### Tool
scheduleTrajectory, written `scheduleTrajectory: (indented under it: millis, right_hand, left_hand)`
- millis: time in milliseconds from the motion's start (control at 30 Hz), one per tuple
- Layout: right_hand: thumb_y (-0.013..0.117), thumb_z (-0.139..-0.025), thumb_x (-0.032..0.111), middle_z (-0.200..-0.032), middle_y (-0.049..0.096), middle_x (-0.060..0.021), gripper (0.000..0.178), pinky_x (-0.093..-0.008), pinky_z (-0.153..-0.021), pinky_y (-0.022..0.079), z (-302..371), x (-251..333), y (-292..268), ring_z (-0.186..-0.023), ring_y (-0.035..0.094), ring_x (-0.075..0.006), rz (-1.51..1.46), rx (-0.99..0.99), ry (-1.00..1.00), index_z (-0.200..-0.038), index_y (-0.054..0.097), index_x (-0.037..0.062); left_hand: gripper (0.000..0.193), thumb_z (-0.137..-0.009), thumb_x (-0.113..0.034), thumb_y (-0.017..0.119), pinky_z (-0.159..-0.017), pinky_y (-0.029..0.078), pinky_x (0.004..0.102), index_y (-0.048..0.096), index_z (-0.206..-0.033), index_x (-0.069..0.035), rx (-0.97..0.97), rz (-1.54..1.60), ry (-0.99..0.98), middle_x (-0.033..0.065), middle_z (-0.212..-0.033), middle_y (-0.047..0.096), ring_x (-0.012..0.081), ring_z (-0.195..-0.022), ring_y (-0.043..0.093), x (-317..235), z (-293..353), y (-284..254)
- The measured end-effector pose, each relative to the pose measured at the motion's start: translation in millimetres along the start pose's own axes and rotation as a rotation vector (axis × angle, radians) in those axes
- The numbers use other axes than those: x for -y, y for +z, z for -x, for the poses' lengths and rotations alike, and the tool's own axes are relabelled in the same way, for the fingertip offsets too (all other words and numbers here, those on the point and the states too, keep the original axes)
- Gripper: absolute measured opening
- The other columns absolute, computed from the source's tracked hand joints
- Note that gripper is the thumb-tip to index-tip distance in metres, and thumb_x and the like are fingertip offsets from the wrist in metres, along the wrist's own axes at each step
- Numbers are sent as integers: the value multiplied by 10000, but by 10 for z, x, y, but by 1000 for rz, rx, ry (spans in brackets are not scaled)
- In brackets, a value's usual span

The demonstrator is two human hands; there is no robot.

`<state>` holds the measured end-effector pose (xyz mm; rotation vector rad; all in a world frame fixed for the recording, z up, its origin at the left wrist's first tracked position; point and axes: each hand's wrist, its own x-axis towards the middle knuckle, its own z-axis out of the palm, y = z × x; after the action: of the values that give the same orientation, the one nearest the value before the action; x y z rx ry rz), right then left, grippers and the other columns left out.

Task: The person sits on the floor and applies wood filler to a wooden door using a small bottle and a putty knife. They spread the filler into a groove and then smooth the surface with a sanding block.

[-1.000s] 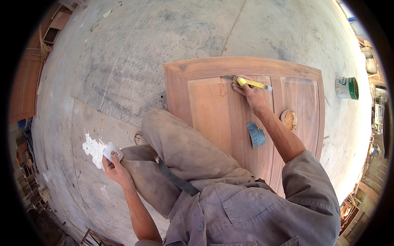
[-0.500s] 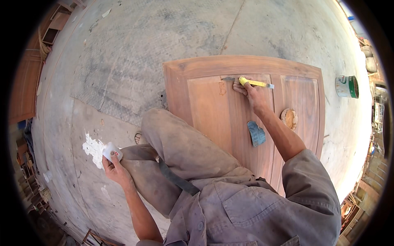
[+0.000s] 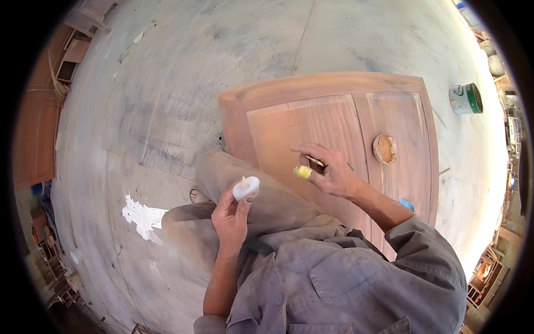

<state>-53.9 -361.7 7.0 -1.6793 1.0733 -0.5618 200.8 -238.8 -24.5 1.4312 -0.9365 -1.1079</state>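
Left hand (image 3: 231, 218) now nearer right hand (image 3: 335, 173)

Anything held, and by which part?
Left hand: white object, pinched near its lower edge. Right hand: yellow item; which part is gripped can't be told.

the wooden panel (image 3: 328, 117) is reddish brown with striped grain; the small container (image 3: 246, 188) is white, the piece (image 3: 302, 172) at the right hand (image 3: 336, 173) yellow, the bucket (image 3: 463, 99) white and green.

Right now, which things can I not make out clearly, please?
In the head view:
Tool: mostly hidden by the right hand.
Yellow tip: too small to tell what it belongs to.
Blue piece: partly covered by the right arm.
Wooden door: near end covered by the shirt.
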Motion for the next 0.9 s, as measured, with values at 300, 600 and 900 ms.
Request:
scheduleTrajectory:
  millis: [300, 600, 900]
  right_hand:
    - [753, -811, 67, -964, 676, -132, 369, -379, -716, 545, 661, -163, -74, -842, 692, -283, 193, -124, -77, -1164, 652, 35]
    - [713, -889, 149, -908, 700, -146, 325, -385, -732, 518, 1350, -842, -1304, -784, 671, -255, 437, -622, 409, -1191, 667, 38]
    - [708, -918, 193, -917, 703, -98, 337, -371, -782, 508, 1416, -1655, -1820, -847, 639, -205, 362, -576, 609, -1213, 683, 33]
  left_hand:
    - [400, -1014, -90, 641, -945, 523, 311, 573, -1393, 20, 453, -154, -5, 122, -1266, 681, 170, -1073, 659, -98, -40, 791]
    - [355, -1014, -77, 577, -1033, 475, 430, 597, -1355, 20, 142, -494, 292, 197, -1337, 637, 344, -1227, 601, -48, -208, 455]
    - [334, -1000, -52, 555, -1098, 414, 508, 621, -1317, 30, -86, -865, 532, 178, -1330, 644, 406, -1302, 528, 179, -104, -110]
